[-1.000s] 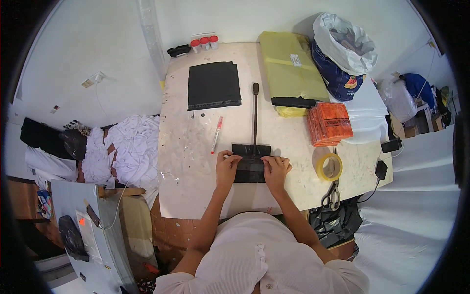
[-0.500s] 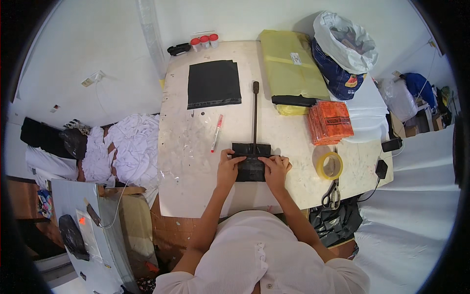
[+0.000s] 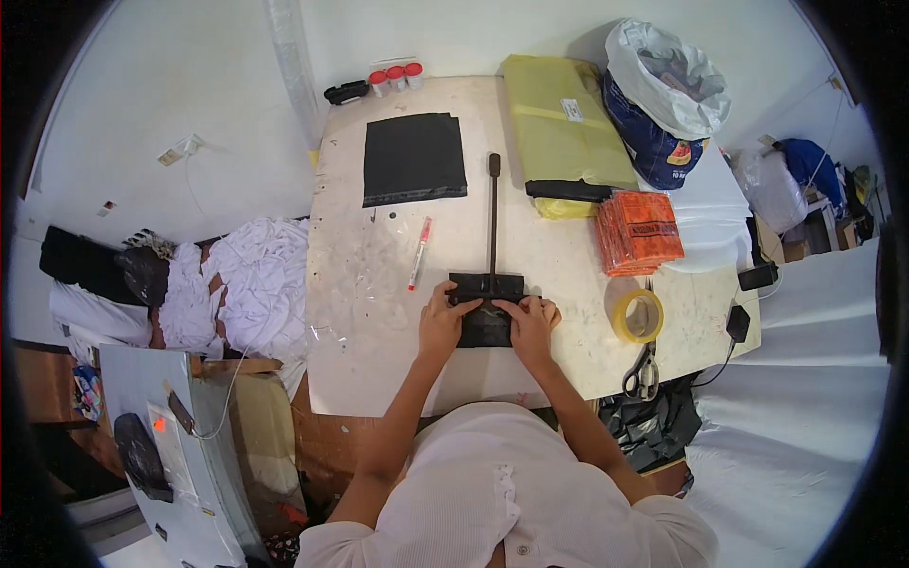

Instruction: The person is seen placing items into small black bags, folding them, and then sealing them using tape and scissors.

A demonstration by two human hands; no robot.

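A dark T-shaped metal bar tool (image 3: 493, 208) lies on the table with its long shaft pointing away from me and a thicker knob at its far end. Its crossbar end rests over a small black plastic piece (image 3: 485, 333). My left hand (image 3: 440, 324) is closed at the left end of the crossbar, its thumb reaching inward over the plastic. On the right end, my right hand (image 3: 532, 327) mirrors it, fingers curled and thumb pointing in. Both pinch the black plastic along the crossbar; the fingers underneath are partly hidden.
On the table (image 3: 369, 331) lie a black plastic bag (image 3: 415, 159), a red-and-white marker (image 3: 419, 254), yellow tape (image 3: 638, 316), scissors (image 3: 641, 374) and orange packets (image 3: 640, 232). Farther back are a yellow package (image 3: 559, 118), red-capped jars (image 3: 396, 78) and a blue-white sack (image 3: 658, 123).
My thumbs have shifted slightly along the crossbar and the right fingers have drawn in a little. The tool and plastic stay in place; the view has tilted slightly.
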